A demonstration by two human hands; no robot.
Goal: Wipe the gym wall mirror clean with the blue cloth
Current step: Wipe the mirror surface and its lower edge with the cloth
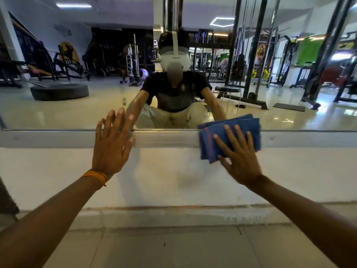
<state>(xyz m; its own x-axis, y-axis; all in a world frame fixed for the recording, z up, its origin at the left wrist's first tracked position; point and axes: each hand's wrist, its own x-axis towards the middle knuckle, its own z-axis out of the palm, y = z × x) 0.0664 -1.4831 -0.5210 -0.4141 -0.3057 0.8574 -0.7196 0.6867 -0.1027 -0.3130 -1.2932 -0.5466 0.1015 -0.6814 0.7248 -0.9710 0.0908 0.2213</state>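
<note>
Head view: my right hand [240, 157] presses flat the blue cloth [229, 136] on the mirror [96, 105] bottom frame [170, 139]; left hand [111, 144] splayed, empty; glass lies above.

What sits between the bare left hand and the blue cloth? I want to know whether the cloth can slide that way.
In the head view, only the bare pale frame strip under the mirror runs between the left hand and the blue cloth.

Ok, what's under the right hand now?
The folded blue cloth, pressed flat by the right hand over the mirror's bottom frame. The frame and glass beneath the cloth are hidden.
</note>
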